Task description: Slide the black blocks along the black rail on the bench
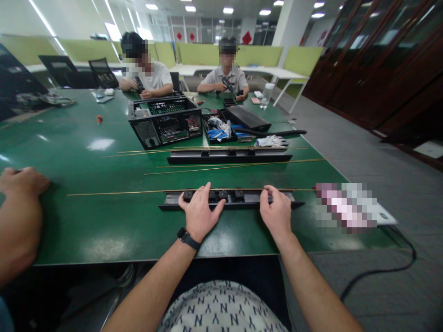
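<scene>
A long black rail with a silvery channel (254,198) lies crosswise on the green table in front of me. Several small black blocks (238,196) sit in the channel. A thin brass-coloured rod (114,193) runs along the rail's far edge and sticks out past both ends. My left hand (202,211), with a dark watch at the wrist, rests over the blocks left of the middle, fingers spread. Toward the rail's right end, my right hand (278,210) has thumb and forefinger pinched at the rod, its other fingers curled.
Beyond lies a second rail (230,159) among loose thin rods (194,171). Farther back are an opened computer case (166,122), gloves (219,129) in a tray and a clear bottle (266,95). Two people sit opposite. Another person's arm (20,207) rests at left.
</scene>
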Demonstrator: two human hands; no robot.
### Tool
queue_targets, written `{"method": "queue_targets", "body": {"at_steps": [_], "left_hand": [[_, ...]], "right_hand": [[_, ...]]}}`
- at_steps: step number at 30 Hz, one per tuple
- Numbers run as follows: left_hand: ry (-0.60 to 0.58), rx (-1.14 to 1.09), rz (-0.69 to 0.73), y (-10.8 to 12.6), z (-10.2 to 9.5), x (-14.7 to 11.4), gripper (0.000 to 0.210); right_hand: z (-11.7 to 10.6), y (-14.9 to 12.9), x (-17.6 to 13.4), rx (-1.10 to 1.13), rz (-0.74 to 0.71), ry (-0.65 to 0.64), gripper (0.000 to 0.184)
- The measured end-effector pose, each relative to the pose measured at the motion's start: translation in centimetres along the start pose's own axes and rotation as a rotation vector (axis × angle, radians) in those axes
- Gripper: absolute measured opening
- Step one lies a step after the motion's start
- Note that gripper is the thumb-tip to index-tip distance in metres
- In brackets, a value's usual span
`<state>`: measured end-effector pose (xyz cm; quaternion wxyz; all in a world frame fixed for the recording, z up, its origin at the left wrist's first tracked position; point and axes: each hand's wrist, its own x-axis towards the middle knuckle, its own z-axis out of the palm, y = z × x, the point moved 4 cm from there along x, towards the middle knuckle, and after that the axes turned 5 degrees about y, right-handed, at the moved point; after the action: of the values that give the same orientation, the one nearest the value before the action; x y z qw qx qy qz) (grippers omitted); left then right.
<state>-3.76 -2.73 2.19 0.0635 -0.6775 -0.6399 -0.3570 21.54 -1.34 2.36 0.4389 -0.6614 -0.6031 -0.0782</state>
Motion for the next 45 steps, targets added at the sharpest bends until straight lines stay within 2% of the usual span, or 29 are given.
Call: {"method": "queue_targets", "body": {"at_steps": [9, 30, 45], "left_hand": [[0.011, -0.022, 0.005, -0.1, 0.1, -0.2, 0.065], [-0.003, -0.018, -0.006, -0.2, 0.1, -0.1, 0.067], [-0.021, -0.031, -0.019, -0.1, 0.1, 0.0, 0.068]], "right_hand": [[0.3, -1.1, -0.3, 0.04, 0.007, -0.031, 0.035], [-0.2, 0.3, 0.4, 0.036, 0.066, -0.03, 0.036], [-1.5, 3.5, 1.6, -0.034, 0.167, 0.022, 0.04]]}}
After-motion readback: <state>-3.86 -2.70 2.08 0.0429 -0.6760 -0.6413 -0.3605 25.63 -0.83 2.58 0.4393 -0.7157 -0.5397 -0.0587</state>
